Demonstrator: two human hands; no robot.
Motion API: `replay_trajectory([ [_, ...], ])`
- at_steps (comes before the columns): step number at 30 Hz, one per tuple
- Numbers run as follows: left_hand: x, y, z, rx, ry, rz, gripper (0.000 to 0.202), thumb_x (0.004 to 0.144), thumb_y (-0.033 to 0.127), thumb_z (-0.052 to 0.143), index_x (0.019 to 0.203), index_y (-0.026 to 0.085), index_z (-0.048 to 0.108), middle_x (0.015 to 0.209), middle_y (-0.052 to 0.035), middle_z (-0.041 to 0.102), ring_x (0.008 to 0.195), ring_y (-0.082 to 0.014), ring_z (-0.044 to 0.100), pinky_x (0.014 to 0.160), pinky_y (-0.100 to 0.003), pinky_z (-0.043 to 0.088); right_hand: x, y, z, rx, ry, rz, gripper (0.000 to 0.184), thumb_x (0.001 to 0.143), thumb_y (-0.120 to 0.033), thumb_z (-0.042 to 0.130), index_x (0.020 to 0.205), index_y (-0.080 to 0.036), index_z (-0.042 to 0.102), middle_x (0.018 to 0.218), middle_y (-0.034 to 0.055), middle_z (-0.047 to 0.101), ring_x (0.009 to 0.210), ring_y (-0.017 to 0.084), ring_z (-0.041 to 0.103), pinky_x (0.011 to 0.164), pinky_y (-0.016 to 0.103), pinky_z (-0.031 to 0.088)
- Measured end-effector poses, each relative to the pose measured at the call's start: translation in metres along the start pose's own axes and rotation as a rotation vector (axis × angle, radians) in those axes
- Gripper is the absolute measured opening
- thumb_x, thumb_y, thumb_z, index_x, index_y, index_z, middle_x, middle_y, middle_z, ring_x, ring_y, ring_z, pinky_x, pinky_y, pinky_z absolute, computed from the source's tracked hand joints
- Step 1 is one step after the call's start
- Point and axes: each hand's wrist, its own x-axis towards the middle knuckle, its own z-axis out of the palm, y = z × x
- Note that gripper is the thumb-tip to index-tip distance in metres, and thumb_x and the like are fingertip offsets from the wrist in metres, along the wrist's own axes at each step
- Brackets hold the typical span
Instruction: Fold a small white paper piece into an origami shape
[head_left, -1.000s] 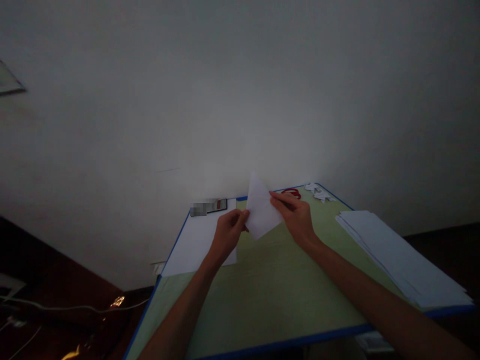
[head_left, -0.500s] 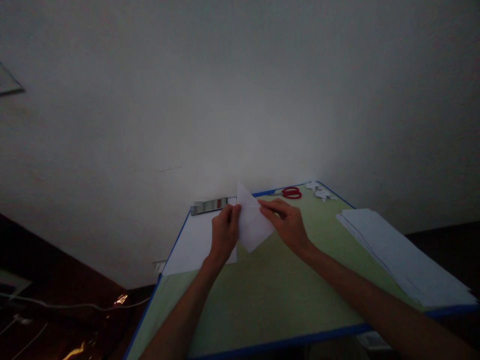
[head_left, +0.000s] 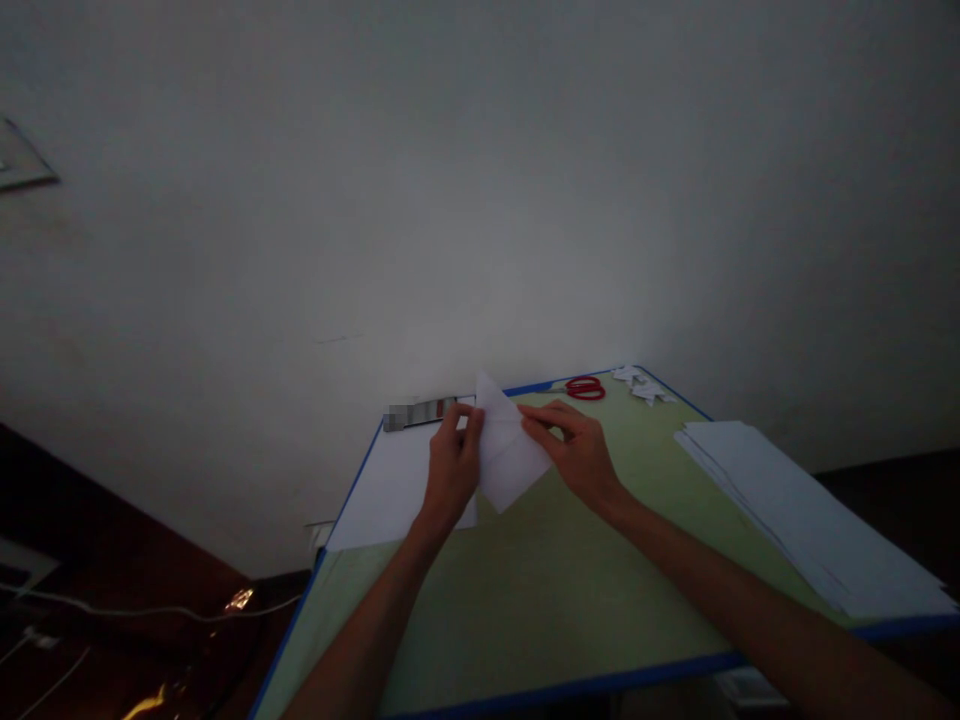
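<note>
A folded white sheet of paper [head_left: 506, 455], shaped like a kite with a point up and a point down, lies tilted over the green table top [head_left: 540, 590]. My left hand [head_left: 451, 468] pinches its left edge with closed fingers. My right hand [head_left: 576, 447] presses its right side, fingertips on the paper near the upper fold. Both forearms reach in from the lower edge of the view.
A white sheet [head_left: 390, 490] lies flat on the table's left. A stack of white paper [head_left: 802, 515] sits on the right edge. Red-handled scissors [head_left: 583, 388] and small paper scraps [head_left: 641, 385] lie at the far side by the wall. Cables [head_left: 112, 612] run over the dark floor at left.
The folded paper has come down and a little left toward the table. Both hands moved closer together on it, my left hand shifting from the lower corner to the left edge.
</note>
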Motion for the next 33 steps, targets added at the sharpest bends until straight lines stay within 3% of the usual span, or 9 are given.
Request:
replay_trajectory([
  [5, 0.002, -0.002, -0.001, -0.051, 0.014, 0.016, 0.038, 0.095, 0.055, 0.045, 0.081, 0.02, 0.053, 0.055, 0.0062, 0.044, 0.047, -0.0101, 0.039, 0.045, -0.021, 0.028, -0.001, 0.0, -0.001, 0.004, 0.012, -0.001, 0.02, 0.086, -0.023, 0.068, 0.103, -0.025, 0.079, 0.09, 0.0049, 0.072, 0.082, 0.017, 0.064, 0.074, 0.03, 0.051],
  [11, 0.002, -0.002, -0.001, 0.086, 0.111, 0.09, 0.039, 0.096, 0.048, 0.046, 0.072, 0.019, 0.054, 0.065, 0.002, 0.052, 0.06, -0.0127, 0.046, 0.054, -0.024, 0.034, -0.006, -0.006, 0.006, 0.052, -0.046, 0.01, 0.021, 0.086, -0.021, 0.068, 0.103, -0.025, 0.079, 0.088, 0.0045, 0.071, 0.08, 0.017, 0.063, 0.073, 0.029, 0.051],
  [16, 0.003, -0.003, -0.002, 0.089, 0.154, 0.075, 0.037, 0.094, 0.046, 0.051, 0.07, 0.018, 0.057, 0.064, 0.0012, 0.054, 0.061, -0.0136, 0.047, 0.054, -0.024, 0.035, -0.009, -0.007, 0.01, 0.057, -0.078, 0.016, 0.021, 0.086, -0.023, 0.068, 0.104, -0.024, 0.079, 0.083, 0.0037, 0.069, 0.077, 0.016, 0.062, 0.072, 0.029, 0.051],
  [21, 0.003, -0.003, -0.002, -0.094, 0.109, 0.019, 0.036, 0.09, 0.051, 0.058, 0.074, 0.019, 0.058, 0.066, 0.0011, 0.055, 0.058, -0.0123, 0.048, 0.051, -0.023, 0.036, -0.008, -0.005, 0.01, 0.061, -0.075, 0.031, 0.02, 0.085, -0.025, 0.069, 0.102, -0.025, 0.08, 0.082, 0.0035, 0.069, 0.076, 0.016, 0.062, 0.072, 0.029, 0.051],
  [26, -0.001, 0.002, 0.001, -0.32, 0.065, -0.092, 0.035, 0.085, 0.055, 0.064, 0.093, 0.022, 0.055, 0.058, 0.0052, 0.053, 0.046, -0.0109, 0.046, 0.041, -0.02, 0.032, -0.008, -0.005, 0.01, 0.075, -0.071, 0.046, 0.02, 0.085, -0.025, 0.069, 0.101, -0.024, 0.08, 0.083, 0.0039, 0.07, 0.077, 0.016, 0.062, 0.072, 0.029, 0.051],
  [33, -0.001, 0.001, 0.001, -0.209, 0.07, -0.068, 0.032, 0.089, 0.054, 0.058, 0.088, 0.022, 0.054, 0.06, 0.0051, 0.052, 0.046, -0.0093, 0.044, 0.04, -0.019, 0.03, -0.004, -0.003, 0.003, 0.034, -0.084, 0.017, 0.019, 0.086, -0.024, 0.068, 0.101, -0.025, 0.08, 0.085, 0.0043, 0.07, 0.078, 0.017, 0.063, 0.072, 0.03, 0.051],
])
